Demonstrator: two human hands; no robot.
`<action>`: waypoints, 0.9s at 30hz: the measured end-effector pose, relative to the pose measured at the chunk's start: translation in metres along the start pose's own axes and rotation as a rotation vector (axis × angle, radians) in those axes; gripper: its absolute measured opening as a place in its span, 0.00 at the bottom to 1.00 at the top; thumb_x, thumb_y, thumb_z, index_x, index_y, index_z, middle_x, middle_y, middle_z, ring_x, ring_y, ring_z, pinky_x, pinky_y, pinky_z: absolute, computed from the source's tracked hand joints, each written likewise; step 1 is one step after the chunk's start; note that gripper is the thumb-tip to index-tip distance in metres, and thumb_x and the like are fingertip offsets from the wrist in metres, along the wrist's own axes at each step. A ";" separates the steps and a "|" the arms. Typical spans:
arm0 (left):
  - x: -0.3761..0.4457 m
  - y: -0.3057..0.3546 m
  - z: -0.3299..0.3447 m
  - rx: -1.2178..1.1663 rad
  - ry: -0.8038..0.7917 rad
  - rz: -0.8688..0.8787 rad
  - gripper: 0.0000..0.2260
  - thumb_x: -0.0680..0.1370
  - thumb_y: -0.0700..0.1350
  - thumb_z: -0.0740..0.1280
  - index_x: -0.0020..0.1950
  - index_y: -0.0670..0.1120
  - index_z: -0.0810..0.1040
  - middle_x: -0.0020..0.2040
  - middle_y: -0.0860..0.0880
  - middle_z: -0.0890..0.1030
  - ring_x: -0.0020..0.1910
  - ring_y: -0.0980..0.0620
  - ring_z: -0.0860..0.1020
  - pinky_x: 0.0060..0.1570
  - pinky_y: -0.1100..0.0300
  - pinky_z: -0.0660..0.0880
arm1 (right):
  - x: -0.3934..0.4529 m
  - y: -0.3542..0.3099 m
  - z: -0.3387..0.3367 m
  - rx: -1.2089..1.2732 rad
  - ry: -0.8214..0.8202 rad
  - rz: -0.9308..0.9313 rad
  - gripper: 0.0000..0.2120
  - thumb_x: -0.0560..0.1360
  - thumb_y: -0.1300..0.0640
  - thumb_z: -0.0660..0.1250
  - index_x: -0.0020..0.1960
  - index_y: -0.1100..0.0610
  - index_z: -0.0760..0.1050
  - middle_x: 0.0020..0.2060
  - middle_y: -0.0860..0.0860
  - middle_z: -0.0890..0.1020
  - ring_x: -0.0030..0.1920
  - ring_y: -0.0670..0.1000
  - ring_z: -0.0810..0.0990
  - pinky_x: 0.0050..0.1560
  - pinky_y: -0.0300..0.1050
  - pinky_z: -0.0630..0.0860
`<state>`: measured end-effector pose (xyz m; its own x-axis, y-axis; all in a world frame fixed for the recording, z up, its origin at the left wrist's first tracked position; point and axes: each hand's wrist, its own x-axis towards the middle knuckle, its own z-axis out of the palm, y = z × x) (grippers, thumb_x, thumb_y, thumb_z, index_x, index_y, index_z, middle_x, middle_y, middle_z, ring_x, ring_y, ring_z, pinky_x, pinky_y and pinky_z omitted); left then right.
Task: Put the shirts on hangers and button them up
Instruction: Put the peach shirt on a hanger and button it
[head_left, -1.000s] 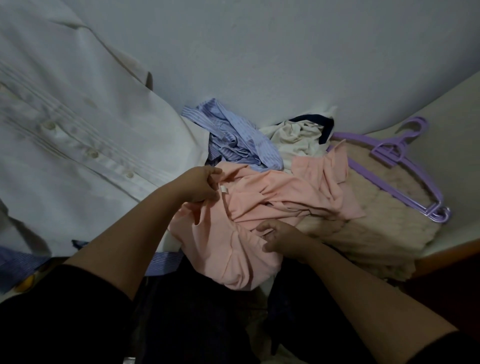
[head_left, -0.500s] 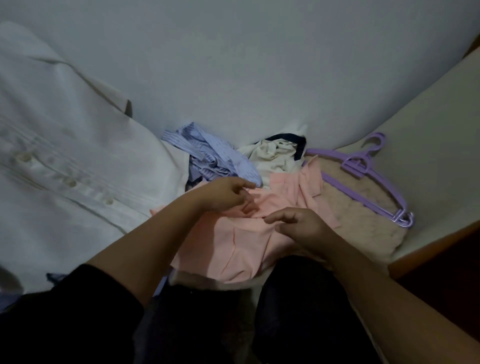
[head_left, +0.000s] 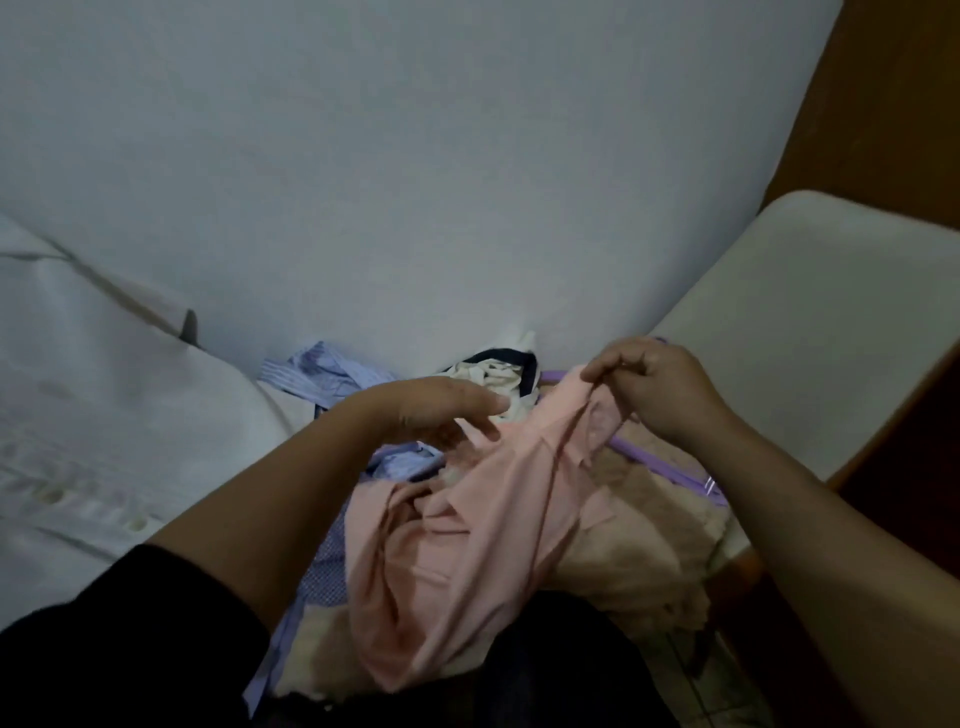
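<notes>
Pink shirt (head_left: 467, 545) hangs crumpled over the clothes pile (head_left: 623, 545). Right hand (head_left: 660, 384) pinches its upper edge, lifted. Left hand (head_left: 431, 405) hovers beside it, fingers extended. Purple hanger (head_left: 670, 470) lies on the pile.

person | black short sleeve (head_left: 130, 634) on left arm | forearms bare | dark garment on lap (head_left: 545, 670)
</notes>
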<state>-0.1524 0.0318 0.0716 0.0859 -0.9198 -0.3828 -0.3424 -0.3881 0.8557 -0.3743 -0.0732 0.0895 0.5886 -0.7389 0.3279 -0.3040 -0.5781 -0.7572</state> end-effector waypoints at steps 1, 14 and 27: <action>0.001 0.007 0.004 -0.032 -0.025 0.054 0.21 0.72 0.58 0.67 0.61 0.49 0.76 0.55 0.49 0.83 0.48 0.47 0.79 0.58 0.52 0.73 | 0.003 -0.009 -0.005 0.008 0.001 -0.018 0.18 0.73 0.71 0.62 0.38 0.49 0.80 0.42 0.48 0.79 0.37 0.38 0.76 0.41 0.28 0.70; -0.037 0.117 0.001 -0.186 0.026 0.331 0.03 0.78 0.40 0.65 0.46 0.47 0.73 0.39 0.49 0.80 0.35 0.55 0.78 0.32 0.63 0.75 | 0.014 -0.080 -0.056 0.022 0.092 -0.073 0.07 0.74 0.64 0.69 0.48 0.54 0.77 0.44 0.51 0.79 0.41 0.49 0.77 0.38 0.32 0.72; -0.062 0.167 -0.005 -0.218 0.070 0.521 0.09 0.79 0.33 0.62 0.54 0.43 0.78 0.38 0.53 0.81 0.40 0.58 0.79 0.48 0.65 0.76 | 0.005 -0.111 -0.088 -0.075 0.118 -0.164 0.11 0.75 0.65 0.67 0.45 0.48 0.77 0.47 0.45 0.75 0.43 0.54 0.79 0.45 0.40 0.74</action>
<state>-0.2100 0.0234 0.2402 0.0217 -0.9917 0.1271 -0.1559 0.1222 0.9802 -0.4034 -0.0427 0.2247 0.5441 -0.6655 0.5110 -0.2689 -0.7152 -0.6452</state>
